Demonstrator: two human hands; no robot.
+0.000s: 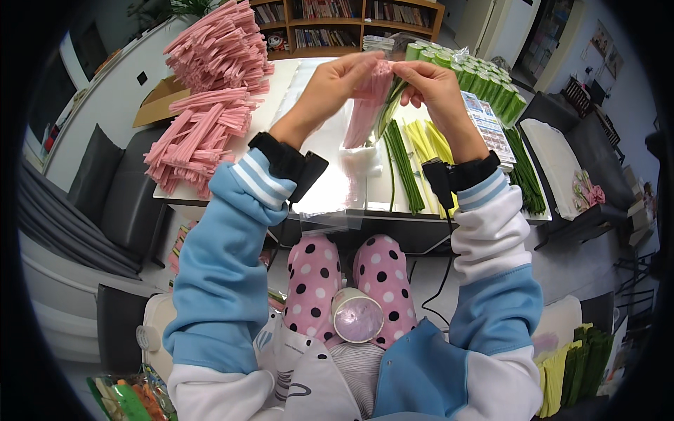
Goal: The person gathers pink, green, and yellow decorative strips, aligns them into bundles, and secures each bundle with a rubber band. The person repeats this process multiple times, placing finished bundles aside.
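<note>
Left hand (351, 76) and right hand (430, 83) are pinching the top of a pink bundle (366, 111), which is slanting down between them over the desk (283, 78); green stems (405, 168) and yellow stems (421, 146) are lying near the right hand, pink strips (214, 52) are resting at left

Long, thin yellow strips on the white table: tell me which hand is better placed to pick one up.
Probably the right hand: the yellow strips lie closer to it, while the left hand is farther left. Both are at the top of the elongated pink bundle.
</note>
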